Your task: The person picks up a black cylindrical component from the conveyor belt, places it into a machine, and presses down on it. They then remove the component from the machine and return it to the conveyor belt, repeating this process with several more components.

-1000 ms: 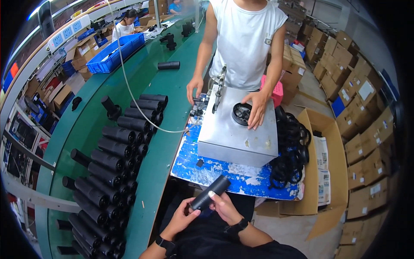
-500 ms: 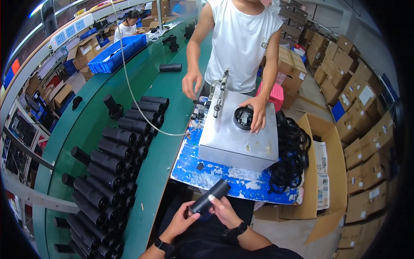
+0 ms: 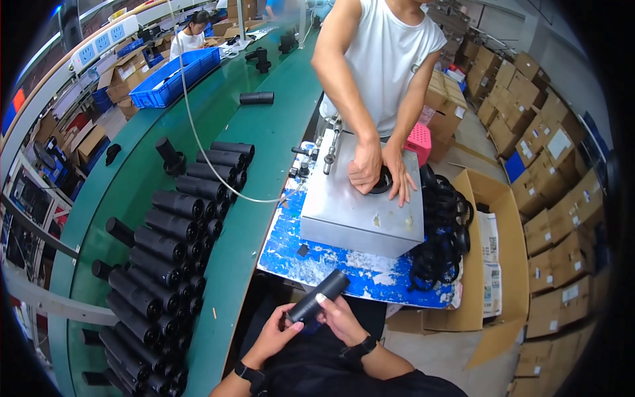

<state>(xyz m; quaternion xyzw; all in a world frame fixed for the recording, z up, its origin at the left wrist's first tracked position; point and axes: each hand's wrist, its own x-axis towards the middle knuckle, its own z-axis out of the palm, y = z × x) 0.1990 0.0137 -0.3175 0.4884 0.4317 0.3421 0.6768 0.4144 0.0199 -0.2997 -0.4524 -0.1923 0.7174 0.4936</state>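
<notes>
A black ribbed cylinder (image 3: 329, 287) is held slantwise between my two hands, above my lap. Its lower end rests in the fingers of my left hand (image 3: 276, 335). My right hand (image 3: 342, 320) grips its side, with the thumb lying on the ribbed surface. Just beyond it is the worn blue-and-white tabletop (image 3: 291, 255), bearing a metal box (image 3: 357, 229). Across the box a co-worker's two hands (image 3: 380, 171) press on a black ring-shaped part (image 3: 383, 181), which they partly cover.
Stacked black cylinders (image 3: 169, 223) fill much of the green bench (image 3: 231, 278) on my left. A thin hose (image 3: 193, 119) hangs across it. Black rings (image 3: 442, 228) are heaped at the table's right, beside an open carton (image 3: 516, 278). A blue bin (image 3: 175, 76) stands far left.
The co-worker's raised hand has come down onto the black ring-shaped part beside the other hand. My hands keep hold of the cylinder with barely any movement. The view has shifted slightly.
</notes>
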